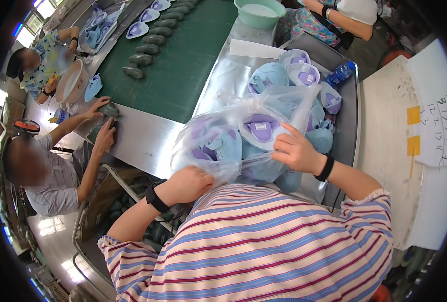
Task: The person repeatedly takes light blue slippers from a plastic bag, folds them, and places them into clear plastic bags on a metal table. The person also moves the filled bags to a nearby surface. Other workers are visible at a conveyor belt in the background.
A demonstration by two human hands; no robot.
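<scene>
Left hand [191,182] clenched on the lower edge of a clear plastic bag [218,136], grip bunching the film tight. Right hand [295,151] grasping the same bag on its far side, fingers [284,143] curled into the plastic just beside a pale blue shoe with a purple sole [260,128]. Bag bulging between the two grips, stuffed with blue and purple shoes, resting on the metal desk [143,143] right against the striped shirt [253,241]. More loose shoes [304,75] heaped just beyond the right grip, blue bottle [340,73] further out. Off past the left grip, another person's hands [103,126] pressing dark moulds by the green conveyor belt [183,55].
</scene>
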